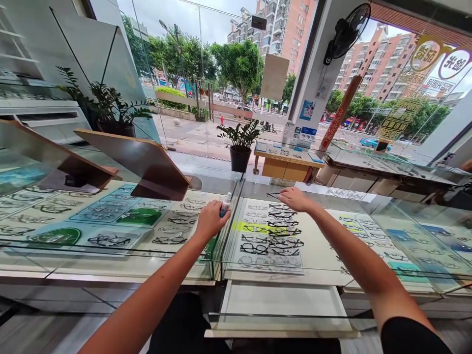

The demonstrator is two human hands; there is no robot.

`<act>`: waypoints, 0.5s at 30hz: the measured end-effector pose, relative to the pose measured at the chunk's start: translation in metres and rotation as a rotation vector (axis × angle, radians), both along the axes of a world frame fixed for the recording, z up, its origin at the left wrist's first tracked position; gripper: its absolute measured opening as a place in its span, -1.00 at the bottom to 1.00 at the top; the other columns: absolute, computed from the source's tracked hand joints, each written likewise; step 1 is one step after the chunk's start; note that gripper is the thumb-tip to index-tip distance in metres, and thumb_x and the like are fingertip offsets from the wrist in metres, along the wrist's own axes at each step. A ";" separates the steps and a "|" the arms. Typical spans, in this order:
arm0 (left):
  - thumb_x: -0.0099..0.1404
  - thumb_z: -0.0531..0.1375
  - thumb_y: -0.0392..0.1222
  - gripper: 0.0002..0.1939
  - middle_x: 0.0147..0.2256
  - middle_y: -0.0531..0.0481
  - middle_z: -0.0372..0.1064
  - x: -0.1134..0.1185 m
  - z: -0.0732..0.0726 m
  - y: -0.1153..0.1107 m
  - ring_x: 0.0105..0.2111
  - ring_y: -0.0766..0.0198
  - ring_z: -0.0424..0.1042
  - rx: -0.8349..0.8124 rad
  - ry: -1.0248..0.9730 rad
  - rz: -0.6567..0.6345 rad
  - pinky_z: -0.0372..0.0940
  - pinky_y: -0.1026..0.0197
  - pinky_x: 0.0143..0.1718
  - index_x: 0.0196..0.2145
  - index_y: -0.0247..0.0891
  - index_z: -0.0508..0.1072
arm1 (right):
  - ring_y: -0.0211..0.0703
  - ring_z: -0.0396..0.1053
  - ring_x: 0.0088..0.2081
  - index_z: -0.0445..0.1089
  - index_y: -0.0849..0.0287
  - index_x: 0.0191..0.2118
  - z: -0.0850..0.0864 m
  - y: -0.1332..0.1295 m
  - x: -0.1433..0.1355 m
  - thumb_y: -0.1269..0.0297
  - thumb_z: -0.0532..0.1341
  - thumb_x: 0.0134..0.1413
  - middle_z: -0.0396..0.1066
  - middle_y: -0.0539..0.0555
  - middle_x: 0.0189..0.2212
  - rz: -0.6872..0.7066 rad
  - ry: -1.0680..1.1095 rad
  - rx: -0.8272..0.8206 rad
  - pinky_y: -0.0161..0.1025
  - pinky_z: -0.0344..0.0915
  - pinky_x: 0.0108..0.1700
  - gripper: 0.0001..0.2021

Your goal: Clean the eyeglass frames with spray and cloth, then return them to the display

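My left hand (pixel 213 218) is closed around a small clear spray bottle (pixel 225 204) with a white top, above the glass counter (pixel 230 236). To the right, my right hand (pixel 294 199) reaches over the far part of the counter, its fingers on a dark, thin eyeglass frame (pixel 273 195). Rows of eyeglasses (pixel 283 231) lie below both hands in the display case, several with black frames, over a white sheet with a yellow-green stripe.
Two tilted mirrors (pixel 136 157) stand on the counter at the left. A white drawer (pixel 282 305) is pulled out at the near side. Beyond the counter are a potted plant (pixel 240 155) and a wooden display table (pixel 283 169) near the window.
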State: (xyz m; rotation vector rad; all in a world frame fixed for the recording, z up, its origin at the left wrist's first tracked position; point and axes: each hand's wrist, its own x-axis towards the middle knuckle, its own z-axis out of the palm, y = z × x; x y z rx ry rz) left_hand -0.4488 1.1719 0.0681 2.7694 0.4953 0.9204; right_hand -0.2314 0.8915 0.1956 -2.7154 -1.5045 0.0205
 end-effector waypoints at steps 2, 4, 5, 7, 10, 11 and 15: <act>0.43 0.13 0.00 -0.79 -0.20 -0.16 0.41 0.001 0.001 0.003 -0.13 0.00 0.38 -0.005 0.006 -0.022 0.20 0.04 -0.11 -0.28 -0.18 0.34 | 0.11 0.26 0.33 0.59 0.08 0.17 -0.018 0.012 0.021 0.04 -0.14 0.58 0.44 0.20 0.29 -0.052 0.004 -0.036 -0.01 0.09 0.32 -0.43; 0.43 0.13 0.02 -0.77 -0.22 -0.14 0.40 0.001 0.002 0.006 -0.15 0.02 0.37 -0.031 0.010 -0.058 0.20 0.07 -0.13 -0.28 -0.18 0.34 | 0.14 0.27 0.32 0.59 0.08 0.17 -0.035 0.020 0.033 0.02 -0.16 0.57 0.44 0.22 0.29 -0.095 0.004 -0.060 0.01 0.07 0.31 -0.41; 0.43 0.13 0.03 -0.76 -0.23 -0.13 0.39 0.000 0.002 0.008 -0.16 0.04 0.37 -0.049 0.006 -0.082 0.20 0.08 -0.14 -0.27 -0.18 0.34 | 0.15 0.26 0.33 0.58 0.09 0.19 -0.042 0.022 0.038 0.01 -0.17 0.57 0.43 0.23 0.30 -0.114 0.005 -0.072 0.02 0.06 0.32 -0.40; 0.44 0.14 0.05 -0.75 -0.26 -0.10 0.37 -0.001 0.002 0.011 -0.19 0.07 0.36 -0.077 -0.014 -0.125 0.20 0.11 -0.17 -0.27 -0.18 0.35 | 0.17 0.24 0.35 0.57 0.08 0.20 -0.052 0.026 0.044 -0.01 -0.20 0.56 0.41 0.23 0.32 -0.137 0.011 -0.095 0.06 0.04 0.34 -0.37; 0.42 0.16 0.06 -0.74 -0.29 -0.07 0.35 -0.003 0.002 0.015 -0.22 0.08 0.35 -0.072 -0.049 -0.154 0.19 0.13 -0.21 -0.30 -0.17 0.34 | 0.20 0.21 0.38 0.61 0.04 0.13 -0.058 0.029 0.051 -0.09 -0.22 0.53 0.40 0.19 0.33 -0.143 0.033 -0.130 0.13 -0.02 0.40 -0.33; 0.41 0.18 0.07 -0.73 -0.31 -0.06 0.35 -0.004 0.003 0.015 -0.24 0.08 0.34 -0.066 -0.057 -0.158 0.18 0.12 -0.22 -0.31 -0.16 0.34 | 0.21 0.20 0.39 0.62 0.03 0.12 -0.058 0.029 0.052 -0.11 -0.22 0.52 0.39 0.19 0.34 -0.146 0.041 -0.139 0.16 -0.04 0.42 -0.31; 0.40 0.20 0.11 -0.69 -0.33 -0.05 0.35 -0.010 0.004 0.016 -0.27 0.09 0.33 -0.072 -0.106 -0.115 0.18 0.11 -0.24 -0.34 -0.15 0.31 | 0.28 0.14 0.44 0.57 0.12 0.19 -0.054 0.024 0.046 -0.15 -0.21 0.50 0.32 0.24 0.39 -0.151 0.055 -0.132 0.22 -0.07 0.46 -0.29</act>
